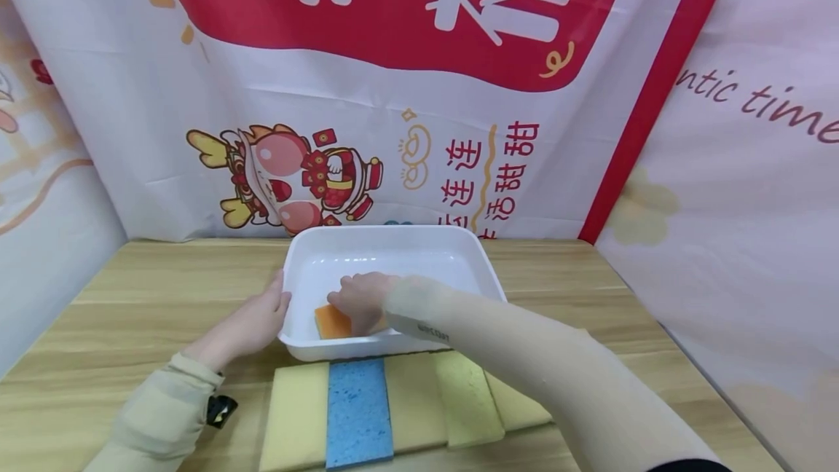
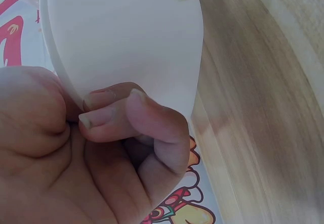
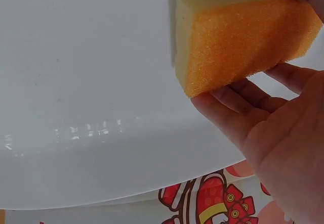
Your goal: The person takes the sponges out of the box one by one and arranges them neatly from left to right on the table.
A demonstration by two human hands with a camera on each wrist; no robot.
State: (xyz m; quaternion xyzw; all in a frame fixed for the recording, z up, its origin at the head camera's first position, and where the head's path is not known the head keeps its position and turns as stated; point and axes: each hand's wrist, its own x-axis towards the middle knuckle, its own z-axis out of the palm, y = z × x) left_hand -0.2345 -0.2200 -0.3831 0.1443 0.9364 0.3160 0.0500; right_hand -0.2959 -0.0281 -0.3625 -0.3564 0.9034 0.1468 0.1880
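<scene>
A white rectangular basin [image 1: 400, 250] stands on the wooden table. At its left side my left hand [image 1: 252, 319] holds the rim; the left wrist view shows the curled fingers [image 2: 162, 128] against the outer wall, the thumb mostly out of sight. My right hand [image 1: 363, 301] reaches inside and pinches a sponge [image 3: 248, 39] between thumb and fingers. This sponge is pale yellow with an orange face, and it is tilted on edge near the basin's front wall. In the head view the hand partly covers it.
Along the basin's front side lies a row of flat sponges: a blue one [image 1: 359, 414] among pale yellow ones [image 1: 298, 414]. One yellow sponge [image 1: 468, 399] overlaps its neighbours. My right forearm crosses over the row's right part. A printed cloth [image 1: 341, 86] hangs behind the table.
</scene>
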